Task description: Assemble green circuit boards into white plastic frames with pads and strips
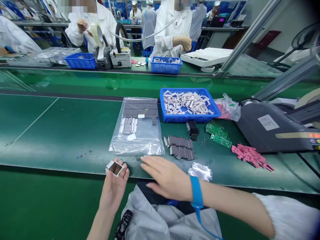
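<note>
My left hand [115, 181], palm up at the table's front edge, is closed round a small display module [115, 168] with a dark screen and white frame. My right hand [166, 176] is empty, fingers stretched out to the left and slightly apart, with a blue wrist strap [197, 192] behind it. Beyond both hands lies a clear zip bag [140, 144] with rows of dark strips [140, 107] and a small stack of white-edged pieces [128, 125] on it. Stacked dark pieces with pale edges [181, 147] lie beyond my right hand.
A blue tray [191, 118] holds many white plastic frames. To its right are green circuit boards [218, 133], pink pieces [251, 156] and a dark grey case [271, 126]. Crumpled clear film [200, 171] lies near my right wrist. Co-workers in white coats [172, 30] stand across the bench.
</note>
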{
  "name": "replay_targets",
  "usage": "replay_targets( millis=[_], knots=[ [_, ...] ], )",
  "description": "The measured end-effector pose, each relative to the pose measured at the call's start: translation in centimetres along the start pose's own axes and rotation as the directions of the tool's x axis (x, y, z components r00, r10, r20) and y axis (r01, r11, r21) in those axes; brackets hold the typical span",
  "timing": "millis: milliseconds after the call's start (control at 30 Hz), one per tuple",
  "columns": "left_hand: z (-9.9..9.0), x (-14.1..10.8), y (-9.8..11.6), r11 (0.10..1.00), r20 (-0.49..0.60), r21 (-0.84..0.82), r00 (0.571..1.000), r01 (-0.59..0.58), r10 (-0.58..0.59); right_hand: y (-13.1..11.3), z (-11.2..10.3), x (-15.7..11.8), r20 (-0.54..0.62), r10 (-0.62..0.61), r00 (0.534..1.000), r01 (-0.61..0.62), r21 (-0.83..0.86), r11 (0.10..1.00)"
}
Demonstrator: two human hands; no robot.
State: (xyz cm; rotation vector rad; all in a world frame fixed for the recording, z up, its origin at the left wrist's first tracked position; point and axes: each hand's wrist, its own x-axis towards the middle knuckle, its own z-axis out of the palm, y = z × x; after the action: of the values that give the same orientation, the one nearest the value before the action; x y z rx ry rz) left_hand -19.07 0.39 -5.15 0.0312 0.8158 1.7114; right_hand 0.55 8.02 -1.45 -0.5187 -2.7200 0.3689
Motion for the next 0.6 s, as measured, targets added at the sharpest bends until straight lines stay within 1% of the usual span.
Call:
replay_targets(
  millis=[100,200,267,400,433,500,600],
  knots=[
    [0.0,0.1,0.2,1.000,0.005,-0.005,1.000,-0.015,0.015,-1.5,3.5,0.6,0.083,0.005,0.997,-0.002,-0.031,1.000],
    [0.1,0.7,0.8,0.999,0.006,-0.007,0.999,-0.048,0.048,-1.6,5.6,1.9,0.083,0.074,0.994,-0.070,-0.054,0.996],
    [0.4,1.3,1.5,0.996,0.004,-0.008,0.996,-0.087,0.087,-1.5,6.1,2.9,0.051,0.117,0.992,-0.114,-0.057,0.992],
    [1.3,3.2,3.5,0.980,-0.006,-0.026,0.981,-0.195,0.195,-1.6,5.8,4.2,-0.020,0.172,0.985,-0.173,-0.043,0.984],
    [1.6,3.8,4.0,0.974,-0.009,-0.033,0.975,-0.222,0.222,-1.7,5.7,4.3,-0.031,0.168,0.985,-0.169,-0.030,0.985],
    [2.1,5.0,5.0,0.963,-0.013,-0.048,0.964,-0.265,0.265,-2.0,5.7,4.4,-0.049,0.116,0.992,-0.117,-0.006,0.993],
    [2.6,6.7,6.0,0.956,-0.021,-0.066,0.958,-0.287,0.286,-2.3,6.0,4.3,-0.074,0.034,0.997,-0.035,-0.020,0.999]
  ],
)
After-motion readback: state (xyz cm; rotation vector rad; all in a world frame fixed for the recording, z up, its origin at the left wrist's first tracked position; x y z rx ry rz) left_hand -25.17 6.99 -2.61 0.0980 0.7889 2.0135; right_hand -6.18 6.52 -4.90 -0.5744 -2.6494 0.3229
